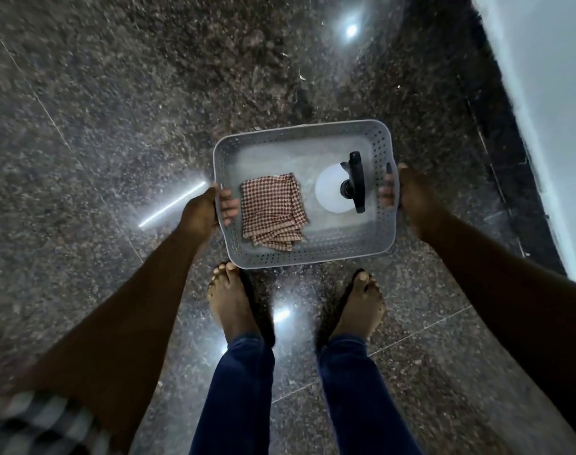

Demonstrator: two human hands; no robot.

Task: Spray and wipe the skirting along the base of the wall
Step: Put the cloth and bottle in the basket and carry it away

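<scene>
Though dim, glossy floor (115, 93) beside skirting (500, 142)

Perforated basket (312, 254) holds folded checked cloth (271, 208), upright spray bottle (329, 195).

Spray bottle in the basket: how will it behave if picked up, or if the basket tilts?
The bottle stands upright and free on the smooth floor of the basket, so it would probably slide or tip in a tilt. Its rigid black trigger head should give a sure grip. How full, so how heavy, cannot be told.
</scene>
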